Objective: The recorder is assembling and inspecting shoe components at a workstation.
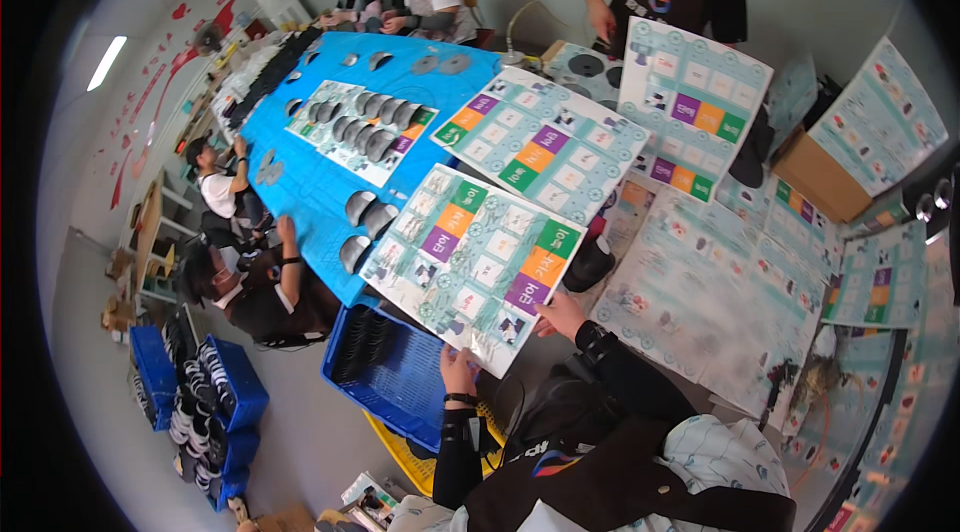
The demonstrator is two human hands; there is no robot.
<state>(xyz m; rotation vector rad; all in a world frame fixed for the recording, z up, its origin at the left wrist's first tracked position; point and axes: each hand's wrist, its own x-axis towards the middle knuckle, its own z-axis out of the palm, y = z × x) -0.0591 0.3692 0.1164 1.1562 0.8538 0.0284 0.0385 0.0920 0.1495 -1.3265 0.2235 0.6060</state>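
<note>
Between my two hands I hold a large printed board (470, 267), light teal with purple, orange and green squares. My left hand (459, 372) closes on its near left corner. At its near right edge, the fingers of my right hand (561, 318) grip it. The board is tilted and partly covers the blue table. Just behind it lies a similar printed board (545, 137). Dark curved caps (355, 250) rest on the table by the held board's left edge.
Another board (362, 132) bears rows of curved caps on the blue table (330, 197). Under the near table edge stands a blue crate (400, 402) with black pieces inside. A worn, printed sheet (700, 292) covers the right-hand bench. Several people work around the table.
</note>
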